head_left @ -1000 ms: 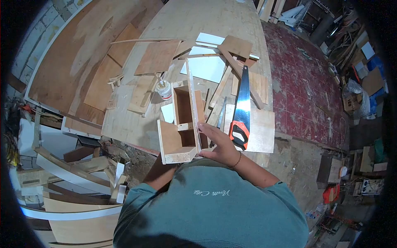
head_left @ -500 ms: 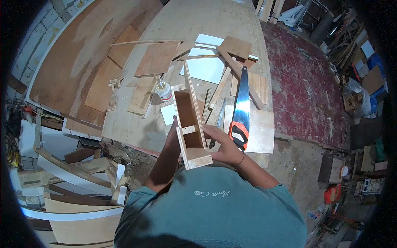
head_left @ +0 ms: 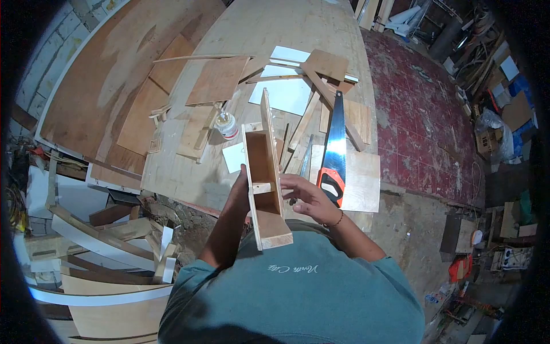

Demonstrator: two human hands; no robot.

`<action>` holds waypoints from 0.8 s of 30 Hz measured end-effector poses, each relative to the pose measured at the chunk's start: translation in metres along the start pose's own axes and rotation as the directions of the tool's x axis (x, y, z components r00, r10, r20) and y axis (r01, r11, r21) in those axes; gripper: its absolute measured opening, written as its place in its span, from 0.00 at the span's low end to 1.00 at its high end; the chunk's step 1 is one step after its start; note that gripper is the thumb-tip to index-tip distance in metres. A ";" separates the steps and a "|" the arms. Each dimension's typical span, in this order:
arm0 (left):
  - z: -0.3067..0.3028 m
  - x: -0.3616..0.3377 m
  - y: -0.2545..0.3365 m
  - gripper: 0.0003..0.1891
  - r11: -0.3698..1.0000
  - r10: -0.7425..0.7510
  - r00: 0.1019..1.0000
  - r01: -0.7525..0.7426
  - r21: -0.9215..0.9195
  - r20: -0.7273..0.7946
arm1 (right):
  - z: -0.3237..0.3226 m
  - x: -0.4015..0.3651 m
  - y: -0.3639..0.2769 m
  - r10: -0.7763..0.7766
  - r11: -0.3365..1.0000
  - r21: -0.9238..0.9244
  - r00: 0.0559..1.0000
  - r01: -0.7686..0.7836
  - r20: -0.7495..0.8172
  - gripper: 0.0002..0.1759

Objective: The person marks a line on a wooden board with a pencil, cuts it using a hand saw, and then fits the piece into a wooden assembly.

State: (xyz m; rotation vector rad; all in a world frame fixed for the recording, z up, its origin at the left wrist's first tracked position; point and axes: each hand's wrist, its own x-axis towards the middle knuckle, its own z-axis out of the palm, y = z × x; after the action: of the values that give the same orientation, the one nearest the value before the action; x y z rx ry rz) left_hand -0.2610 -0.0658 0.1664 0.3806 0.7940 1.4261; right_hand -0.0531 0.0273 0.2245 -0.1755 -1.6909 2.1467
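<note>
Pale wooden desk (head_left: 177, 175) carries, at left, a clear jar with a white-and-red label (head_left: 227, 126). Left hand (head_left: 238, 192) holds the left side of an open two-compartment brown wooden box (head_left: 262, 188) at the desk's near edge. Right hand (head_left: 311, 199), fingers loosely parted, beside the box; contact unclear. Farther right: orange-and-black-handled steel handsaw (head_left: 336, 148).

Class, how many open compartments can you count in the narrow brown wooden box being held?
2. In the narrow brown wooden box, the far compartment lies beyond the pale wooden crosspiece, the near compartment toward the teal shirt. Others may be hidden.
</note>
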 end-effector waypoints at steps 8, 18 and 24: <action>-0.002 0.006 -0.015 0.42 0.999 0.021 0.996 -0.024 -0.025 -0.087 | 0.001 0.004 0.008 0.131 0.985 -0.079 0.966 -0.152 -0.225 0.41; -0.002 0.012 -0.015 0.43 0.996 0.043 0.987 -0.031 0.082 -0.153 | -0.003 0.002 -0.002 0.121 0.992 0.050 0.961 -0.112 -0.248 0.41; 0.002 0.016 -0.014 0.42 0.993 0.018 0.985 0.003 0.121 -0.172 | -0.012 0.001 0.002 0.086 0.995 -0.022 0.958 -0.096 -0.272 0.41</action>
State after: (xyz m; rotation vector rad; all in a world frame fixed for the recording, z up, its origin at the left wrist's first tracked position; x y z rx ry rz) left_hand -0.2504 -0.0519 0.1542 0.3552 1.0243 1.4354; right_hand -0.0502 0.0380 0.2199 -0.5423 -1.5888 2.0477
